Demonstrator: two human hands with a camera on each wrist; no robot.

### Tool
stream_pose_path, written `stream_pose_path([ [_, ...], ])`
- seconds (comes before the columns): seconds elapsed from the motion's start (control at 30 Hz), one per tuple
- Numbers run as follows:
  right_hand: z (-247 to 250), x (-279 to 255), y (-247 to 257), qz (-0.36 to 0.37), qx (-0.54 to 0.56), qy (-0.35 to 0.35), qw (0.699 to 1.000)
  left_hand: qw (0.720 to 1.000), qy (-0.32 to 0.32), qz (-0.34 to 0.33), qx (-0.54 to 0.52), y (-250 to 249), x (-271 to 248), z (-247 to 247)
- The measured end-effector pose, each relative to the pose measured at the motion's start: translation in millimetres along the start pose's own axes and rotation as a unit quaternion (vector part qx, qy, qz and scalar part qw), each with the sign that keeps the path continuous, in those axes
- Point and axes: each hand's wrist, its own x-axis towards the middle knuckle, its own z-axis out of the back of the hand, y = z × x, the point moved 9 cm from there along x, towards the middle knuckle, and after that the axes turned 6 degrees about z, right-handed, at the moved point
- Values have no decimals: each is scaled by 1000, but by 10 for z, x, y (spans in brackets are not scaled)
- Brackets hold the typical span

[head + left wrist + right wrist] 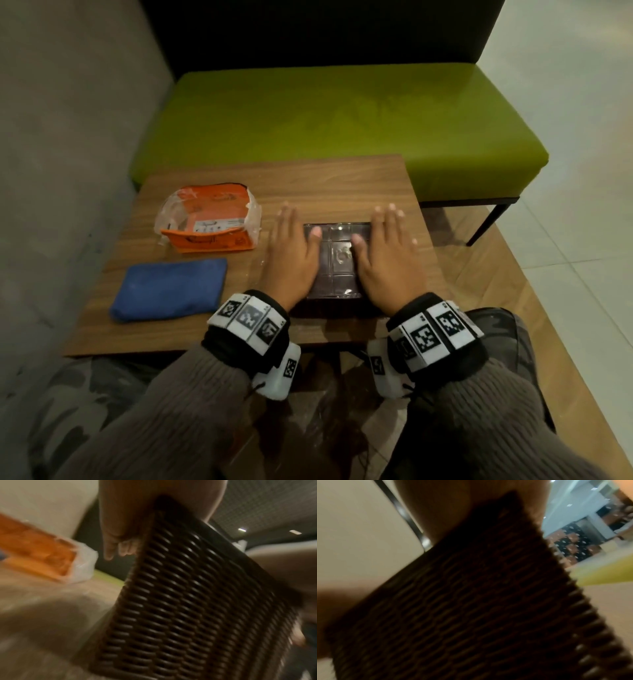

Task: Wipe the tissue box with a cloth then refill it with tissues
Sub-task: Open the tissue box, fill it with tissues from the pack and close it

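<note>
A dark woven tissue box (pixel 337 260) with a clear lid stands on the wooden table (pixel 342 185) just in front of me. My left hand (pixel 291 250) lies flat against its left side and my right hand (pixel 387 253) against its right side. Both thumbs rest on the lid and the fingers stretch straight forward. In the left wrist view the woven wall of the tissue box (pixel 180 601) fills the frame, with my straight fingers (pixel 111 547) beside it. The right wrist view shows the tissue box (pixel 453 608) wall, dark and blurred. A folded blue cloth (pixel 171 287) lies at the left.
An orange pack of tissues (pixel 209 222) in an opened plastic wrap sits at the back left of the table, left of the box; the pack of tissues (pixel 37 553) also shows in the left wrist view. A green bench (pixel 342 130) stands behind the table. A grey wall runs along the left.
</note>
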Motion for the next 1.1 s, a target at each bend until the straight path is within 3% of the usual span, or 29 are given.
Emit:
stream_pose_path([
  [0.07, 102, -57, -303, -93, 97, -31, 990, 987, 14, 116, -110, 417, 53, 44],
  [0.13, 50, -123, -481, -167, 191, 31, 967, 966, 80, 191, -154, 649, 8, 26],
  [0.2, 17, -186, -433, -189, 222, 100, 951, 954, 140, 203, -169, 604, -70, 19],
  [0.3, 110, -149, -234, -161, 200, 101, 961, 948, 206, 179, -163, 377, -111, 17],
  [0.4, 148, -62, -111, -149, 262, 73, 951, 952, 173, 144, -207, 266, -44, 181],
  [0.57, 283, 67, 7, -117, 477, -19, 871, 919, 65, 96, -376, 217, -12, 539],
  [0.67, 302, 22, -12, -87, 532, -72, 839, 922, 24, 43, -385, 204, -92, 585],
  [0.8, 146, -82, -115, -43, 502, -67, 861, 916, 30, -25, -398, 295, -268, 470],
  [0.93, -109, -248, -260, -41, 449, -72, 890, 952, 24, -69, -298, 362, -388, 418],
  [1.1, -147, -374, -243, -16, 390, -89, 916, 971, 66, -52, -226, 425, -494, 358],
])
